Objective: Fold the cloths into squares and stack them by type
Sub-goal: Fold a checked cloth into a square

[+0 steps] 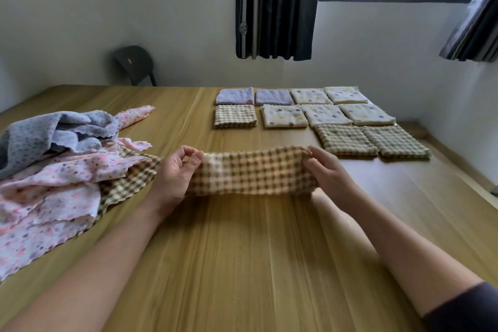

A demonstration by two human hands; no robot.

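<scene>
A brown checked cloth (253, 172), folded into a long strip, is stretched just above the wooden table (242, 264). My left hand (172, 178) pinches its left end and my right hand (327, 170) grips its right end. To the left lies a loose heap: pink flowered cloths (54, 197), a grey-blue dotted cloth (40, 137) and another checked cloth (129, 183) partly under them. At the far right lie folded squares: two lilac ones (253, 96), several cream dotted ones (326, 108) and three checked ones (347, 140).
A dark chair (134, 63) stands against the wall behind the table. A dark curtain (277, 5) hangs beside the window. The table's right edge (463, 183) runs close to the wall. Bare wood lies between me and the held cloth.
</scene>
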